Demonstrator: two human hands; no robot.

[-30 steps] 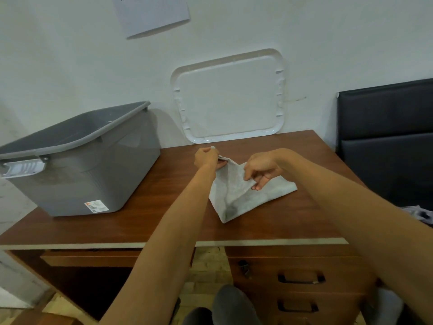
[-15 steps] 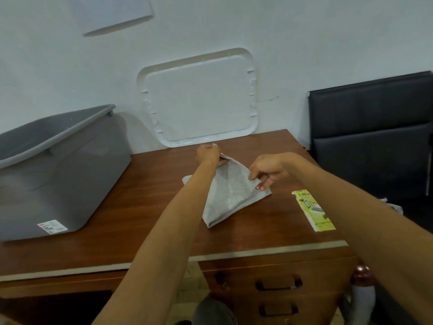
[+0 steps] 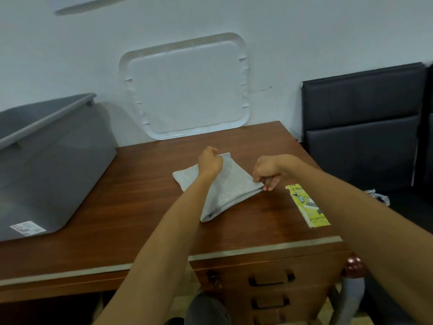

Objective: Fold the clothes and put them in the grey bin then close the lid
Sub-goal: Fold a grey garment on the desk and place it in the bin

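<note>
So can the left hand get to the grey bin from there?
Probably yes. The left hand grips the cloth, and only bare desk lies between it and the grey bin to its left. It would need to let go or bring the cloth along.

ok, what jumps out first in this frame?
Both hands work at mid-desk: the left hand grips the far corner of a partly folded grey cloth, and the right hand pinches its right corner. The big grey bin sits at the desk's left end, with a white tray-shaped panel leaning on the wall behind. A yellow leaflet lies right of the cloth.
</note>
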